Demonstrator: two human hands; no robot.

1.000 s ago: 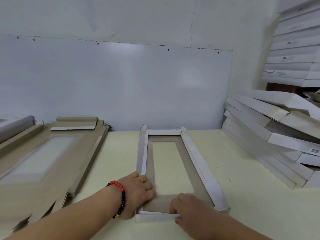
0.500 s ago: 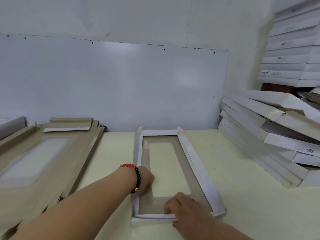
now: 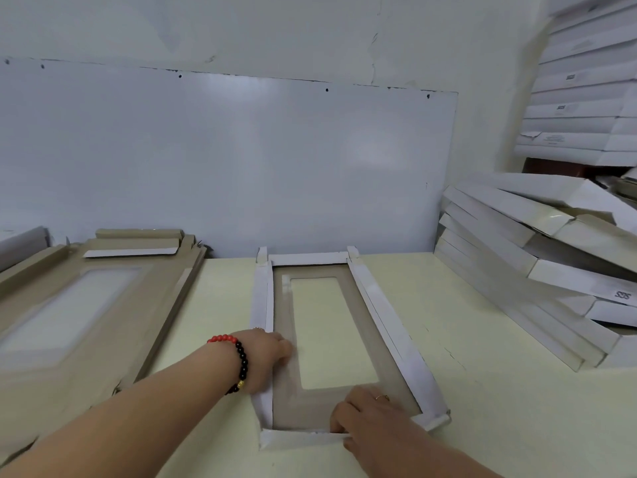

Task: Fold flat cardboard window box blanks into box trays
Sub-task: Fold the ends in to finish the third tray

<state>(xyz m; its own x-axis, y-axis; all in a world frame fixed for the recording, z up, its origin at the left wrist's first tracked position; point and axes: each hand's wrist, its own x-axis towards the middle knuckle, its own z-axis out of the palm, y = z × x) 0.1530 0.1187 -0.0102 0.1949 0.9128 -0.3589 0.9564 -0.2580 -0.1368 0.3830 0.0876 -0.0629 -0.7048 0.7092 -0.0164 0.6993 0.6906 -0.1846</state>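
Observation:
A window box blank [image 3: 386, 312], brown inside and white outside, lies lengthwise on the pale table with its four side walls partly folded up around a clear window. My left hand [image 3: 267, 357], with a red and black bead bracelet at the wrist, grips the left side wall about halfway along, thumb inside the tray. My right hand [image 3: 367, 419] holds the near end wall at its right half, fingers curled over the rim onto the brown floor.
A stack of flat brown blanks [image 3: 86, 305] with windows lies at the left. Folded white trays [image 3: 537, 270] are piled at the right, and more boxes [image 3: 582, 108] are stacked above them. A white board [image 3: 224, 160] leans on the wall behind the table [image 3: 482, 391].
My left hand has slid from the near left corner farther up the left side wall. My right hand stayed on the near end wall. The view shifted slightly.

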